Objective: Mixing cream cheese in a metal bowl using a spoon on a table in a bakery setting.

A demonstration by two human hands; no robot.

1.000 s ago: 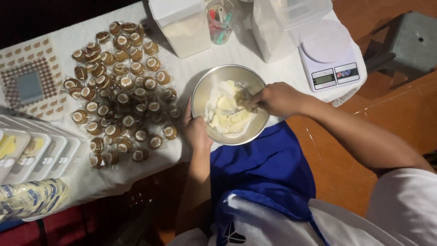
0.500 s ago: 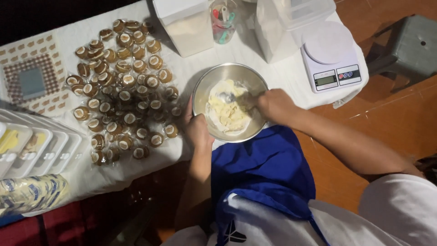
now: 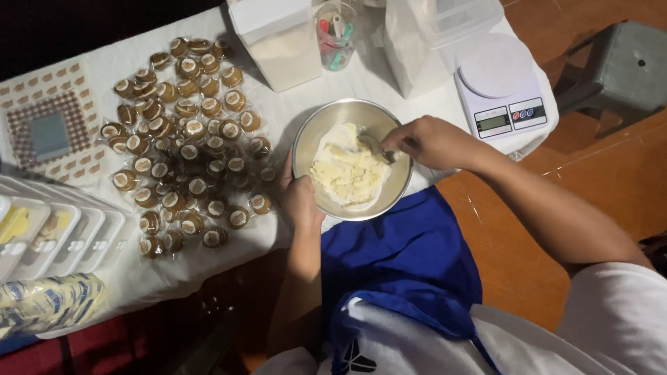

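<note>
Shifted since the earlier frames: the right hand (image 3: 432, 142), then reaching deeper across the bowl, is now drawn back toward the bowl's 2 o'clock rim; the left hand is unchanged at the near rim.

Item 1. Steel bowl (image 3: 310, 141): round, set on the white-covered table (image 3: 292, 104) near its front edge, directly ahead of the person. A pale, lumpy dough (image 3: 345, 173) is held in it, heaped from the centre toward 7 o'clock.

Item 2. Right hand: closed in a grip around the handle of a metal spoon (image 3: 372, 144), fingers curled and pressed together. The spoon's long axis is laid from 2 o'clock toward the bowl's centre, its working end against the dough's upper edge.

Item 3. Left hand (image 3: 300, 198): pressed against the bowl's outer wall at about 8 o'clock, fingers curved to the rim, nothing pinched.

Key relation: the dough lies toward 8 o'clock from the right hand and toward 2 o'clock from the left; the spoon-bearing right hand is judged the nearer working hand.

Item 4. Surroundings: many small wrapped brown sweets (image 3: 182, 139) spread at 9 o'clock of the bowl; a white kitchen scale (image 3: 500, 90) at 2 o'clock; a white box (image 3: 276, 42) and a clear cup of utensils (image 3: 335, 33) at 12 o'clock; stacked clear trays (image 3: 62, 232) at far 8 o'clock.
</note>
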